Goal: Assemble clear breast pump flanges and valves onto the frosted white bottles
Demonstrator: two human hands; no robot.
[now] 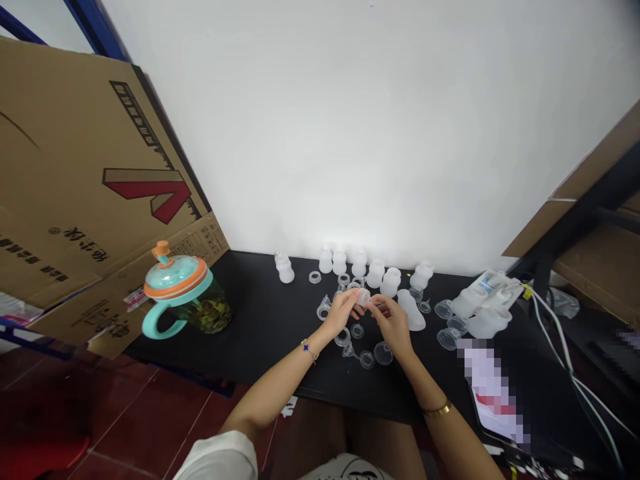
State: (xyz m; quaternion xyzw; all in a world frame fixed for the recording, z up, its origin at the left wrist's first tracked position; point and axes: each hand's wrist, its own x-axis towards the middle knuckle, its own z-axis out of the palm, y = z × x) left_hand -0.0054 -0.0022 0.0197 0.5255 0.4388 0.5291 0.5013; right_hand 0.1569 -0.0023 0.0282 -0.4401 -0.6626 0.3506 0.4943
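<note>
Here both hands [367, 319] pinch a silicone piece [363, 297], well behind the table's edge [350, 404]

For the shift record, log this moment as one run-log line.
left hand: pinches small translucent silicone piece | right hand: pinches same piece | nearby: frosted translucent bottles

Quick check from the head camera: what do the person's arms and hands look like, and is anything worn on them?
Both hands are bare, with no gloves. The left hand has a thin gold-coloured bracelet at the wrist, with a small dark blue cross charm. The right hand has a gold bangle at the wrist. A white sleeve shows on the left upper arm.
</note>
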